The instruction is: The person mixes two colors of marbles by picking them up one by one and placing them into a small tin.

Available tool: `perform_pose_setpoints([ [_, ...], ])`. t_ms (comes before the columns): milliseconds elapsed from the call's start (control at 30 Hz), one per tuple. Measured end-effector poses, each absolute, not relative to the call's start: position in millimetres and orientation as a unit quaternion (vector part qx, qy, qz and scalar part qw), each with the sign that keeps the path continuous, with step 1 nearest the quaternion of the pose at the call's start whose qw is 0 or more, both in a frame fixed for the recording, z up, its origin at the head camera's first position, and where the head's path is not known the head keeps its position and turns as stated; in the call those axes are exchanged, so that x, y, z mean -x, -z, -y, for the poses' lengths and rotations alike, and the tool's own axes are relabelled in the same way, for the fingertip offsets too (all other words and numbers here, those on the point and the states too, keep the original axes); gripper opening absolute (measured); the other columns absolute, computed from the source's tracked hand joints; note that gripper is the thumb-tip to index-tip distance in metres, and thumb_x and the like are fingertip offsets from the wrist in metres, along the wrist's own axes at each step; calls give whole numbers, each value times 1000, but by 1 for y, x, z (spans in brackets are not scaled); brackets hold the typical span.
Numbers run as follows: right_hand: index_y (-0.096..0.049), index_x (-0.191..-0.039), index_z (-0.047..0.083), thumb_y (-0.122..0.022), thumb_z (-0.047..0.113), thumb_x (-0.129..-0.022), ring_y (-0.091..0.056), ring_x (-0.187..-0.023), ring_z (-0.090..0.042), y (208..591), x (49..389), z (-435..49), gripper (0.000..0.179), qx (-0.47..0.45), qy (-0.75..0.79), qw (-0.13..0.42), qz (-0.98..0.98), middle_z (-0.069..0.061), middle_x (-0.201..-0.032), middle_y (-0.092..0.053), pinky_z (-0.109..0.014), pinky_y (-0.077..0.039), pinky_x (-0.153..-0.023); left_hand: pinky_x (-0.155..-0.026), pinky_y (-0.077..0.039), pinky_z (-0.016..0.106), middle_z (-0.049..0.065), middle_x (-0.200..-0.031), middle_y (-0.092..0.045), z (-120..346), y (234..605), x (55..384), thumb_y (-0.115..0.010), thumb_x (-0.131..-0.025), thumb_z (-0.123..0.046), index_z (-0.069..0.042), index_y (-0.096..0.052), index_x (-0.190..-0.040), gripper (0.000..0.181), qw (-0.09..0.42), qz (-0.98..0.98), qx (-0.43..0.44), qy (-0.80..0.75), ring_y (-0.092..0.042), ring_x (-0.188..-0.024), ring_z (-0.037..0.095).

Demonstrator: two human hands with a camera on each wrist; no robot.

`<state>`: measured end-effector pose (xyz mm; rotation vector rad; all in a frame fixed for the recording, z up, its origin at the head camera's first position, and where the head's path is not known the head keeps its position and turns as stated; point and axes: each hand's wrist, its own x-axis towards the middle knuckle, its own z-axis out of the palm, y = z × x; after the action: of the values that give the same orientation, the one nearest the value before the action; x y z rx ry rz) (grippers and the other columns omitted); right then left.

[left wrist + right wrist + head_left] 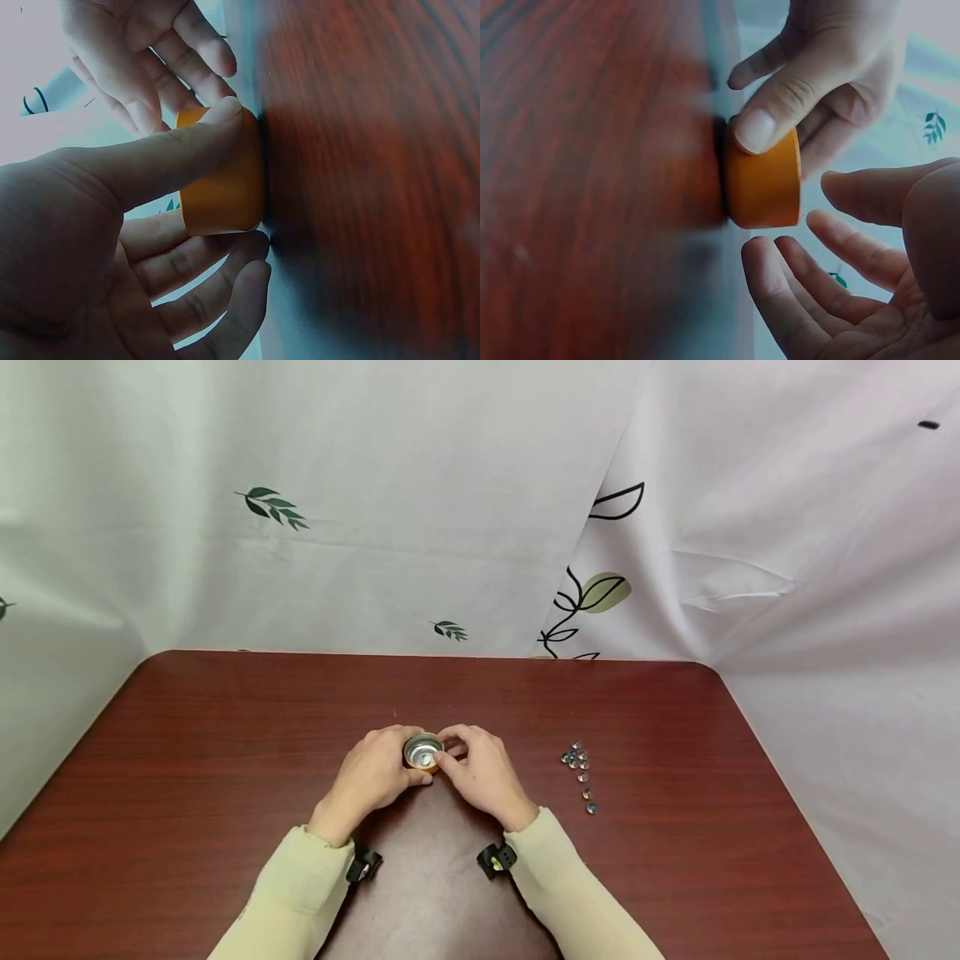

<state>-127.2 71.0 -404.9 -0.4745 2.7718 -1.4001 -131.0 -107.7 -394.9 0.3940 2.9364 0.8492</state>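
Observation:
A small round orange tin (423, 752) with a silvery inside stands upright on the table in front of me. My left hand (377, 766) grips its side, the thumb lying along the orange wall (221, 191) and the fingers behind it. Just right of the rim is my right hand (480, 768). In the right wrist view the right thumb (866, 195) and fingers are spread apart near the tin's mouth, with nothing visible between them. A small shiny round piece (426, 758) shows at the bottom of the tin.
To the right, several small shiny round pieces (583, 777) lie in a cluster and a short row on the reddish-brown table (675, 760). A pale curtain (375, 527) with leaf prints hangs behind the table's back edge. Each wrist wears a small black camera (497, 860).

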Motion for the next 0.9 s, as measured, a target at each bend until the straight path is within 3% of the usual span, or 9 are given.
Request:
perform_pose_setpoints([
  [500, -71, -115, 6, -71, 14, -94, -71, -87, -15, 384, 119, -84, 23, 141, 470, -12, -871, -11, -111, -69, -30, -57, -75, -81, -53, 47, 8, -112, -70, 110, 395, 130, -91, -74, -23, -8, -69, -122, 54, 33, -953, -124, -273, -67, -98, 27],
  [700, -72, -114, 8, -71, 15, -94, -69, -90, -11, 375, 111, -100, 21, 130, 469, -20, -873, -8, -112, -70, -28, -57, -76, -84, -52, 48, 8, -116, -69, 108, 397, 129, -92, -74, -24, -9, -69, -124, 57, 35, -954, -117, -273, -67, -102, 28],
  [900, -72, -112, 14, -74, 14, -92, -69, -81, -8, 365, 102, -125, 21, 113, 456, -51, -881, -1, -103, -71, -29, -56, -74, -84, -52, 48, 9, -122, -68, 108, 396, 131, -91, -74, -24, -9, -68, -127, 60, 38, -956, -114, -268, -66, -106, 30],
])
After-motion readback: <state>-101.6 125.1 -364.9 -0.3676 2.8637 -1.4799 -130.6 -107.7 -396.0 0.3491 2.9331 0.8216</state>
